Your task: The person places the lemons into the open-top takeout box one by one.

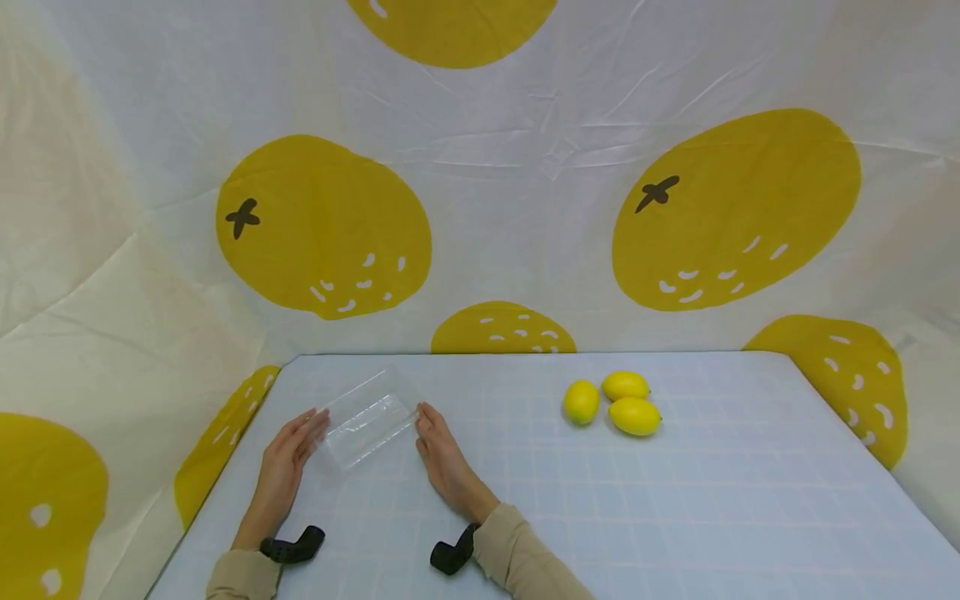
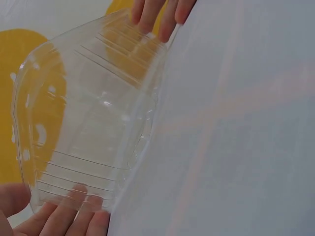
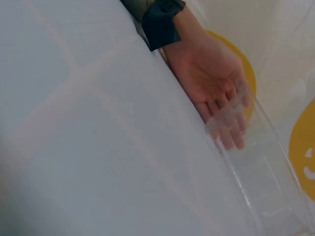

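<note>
A clear plastic tray (image 1: 369,421), rectangular with ribbed ends, stands at the left of the table between both hands. My left hand (image 1: 283,462) lies along its near-left end; in the right wrist view the left hand's (image 3: 211,73) fingers are extended against the end wall. The thumb reaches the rim in the left wrist view. At the opposite end, my right hand (image 1: 447,462) touches the tray with its fingertips. Those fingers (image 2: 147,14) show at the top of the left wrist view, where the right thumb is hidden. Through the clear tray (image 2: 93,108) I see nothing inside.
Three yellow lemons (image 1: 633,416) sit close together right of centre, towards the back. A pale checked cloth (image 1: 675,517) covers the table. Behind it hangs a white curtain (image 1: 525,233) printed with large yellow fruit. Each wrist wears a black device (image 1: 294,546).
</note>
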A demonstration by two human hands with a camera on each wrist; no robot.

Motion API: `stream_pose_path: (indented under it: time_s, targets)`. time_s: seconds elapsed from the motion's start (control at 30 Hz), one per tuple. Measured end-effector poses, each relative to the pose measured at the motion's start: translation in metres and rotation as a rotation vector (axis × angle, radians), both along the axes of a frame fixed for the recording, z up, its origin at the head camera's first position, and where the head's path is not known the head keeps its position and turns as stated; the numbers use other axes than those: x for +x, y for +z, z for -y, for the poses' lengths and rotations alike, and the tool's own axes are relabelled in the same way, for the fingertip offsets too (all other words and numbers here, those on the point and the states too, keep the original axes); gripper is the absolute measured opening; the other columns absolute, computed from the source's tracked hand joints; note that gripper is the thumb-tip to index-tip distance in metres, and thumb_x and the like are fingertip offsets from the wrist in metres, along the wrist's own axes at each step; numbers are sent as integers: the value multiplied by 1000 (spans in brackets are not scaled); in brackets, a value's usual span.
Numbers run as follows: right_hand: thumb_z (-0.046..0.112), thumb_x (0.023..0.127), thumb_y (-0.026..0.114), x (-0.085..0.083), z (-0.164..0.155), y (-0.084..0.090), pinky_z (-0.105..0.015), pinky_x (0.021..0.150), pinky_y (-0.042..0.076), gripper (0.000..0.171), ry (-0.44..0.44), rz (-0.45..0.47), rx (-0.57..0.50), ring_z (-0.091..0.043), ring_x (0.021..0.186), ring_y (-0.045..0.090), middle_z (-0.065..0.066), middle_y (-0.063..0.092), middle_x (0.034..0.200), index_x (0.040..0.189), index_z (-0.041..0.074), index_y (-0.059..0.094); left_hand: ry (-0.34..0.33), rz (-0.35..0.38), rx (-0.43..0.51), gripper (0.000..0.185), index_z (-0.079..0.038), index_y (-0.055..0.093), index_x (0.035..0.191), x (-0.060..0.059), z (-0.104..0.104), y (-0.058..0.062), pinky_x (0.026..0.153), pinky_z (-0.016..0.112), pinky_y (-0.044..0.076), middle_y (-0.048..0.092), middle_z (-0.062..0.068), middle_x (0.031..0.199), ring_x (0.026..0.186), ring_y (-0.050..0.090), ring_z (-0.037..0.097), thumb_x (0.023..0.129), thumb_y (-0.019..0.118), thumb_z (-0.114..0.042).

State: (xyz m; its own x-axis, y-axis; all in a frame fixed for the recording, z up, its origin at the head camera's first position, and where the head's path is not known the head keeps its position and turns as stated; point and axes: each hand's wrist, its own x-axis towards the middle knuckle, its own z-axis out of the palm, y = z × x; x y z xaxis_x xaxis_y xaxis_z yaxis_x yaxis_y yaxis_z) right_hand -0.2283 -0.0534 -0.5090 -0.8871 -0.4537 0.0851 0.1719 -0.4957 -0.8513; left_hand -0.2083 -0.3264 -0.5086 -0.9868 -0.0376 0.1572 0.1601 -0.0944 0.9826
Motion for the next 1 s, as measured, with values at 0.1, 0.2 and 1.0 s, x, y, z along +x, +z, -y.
stream_pose_path:
  time_s: [0.1, 0.2, 1.0]
  targets:
    - [23, 106, 36, 2, -2, 0, -43, 122, 1, 65, -10, -13, 6, -31, 151, -2, -20, -1, 164, 157, 0, 3, -5, -11, 10, 55, 13, 25, 148, 1, -2, -1, 103, 20, 42, 52, 12, 146, 127, 55, 10, 109, 36, -25]
    - [21, 105, 38, 4, -6, -1, -44, 122, 1, 66, -24, -35, 14, -32, 151, -2, -23, -1, 164, 157, -1, 3, -20, -13, 32, 55, 15, 27, 146, 2, -4, -1, 103, 23, 42, 54, 12, 144, 127, 56, 11, 108, 39, -23]
    - [17, 106, 32, -9, -83, -5, -49, 121, -2, 63, -42, -165, 84, -36, 151, -5, -20, -6, 164, 157, 0, 0, 32, 168, 127, 51, 14, 48, 138, 5, -78, 2, 98, 33, 49, 65, 11, 129, 118, 63, 17, 101, 58, -19]
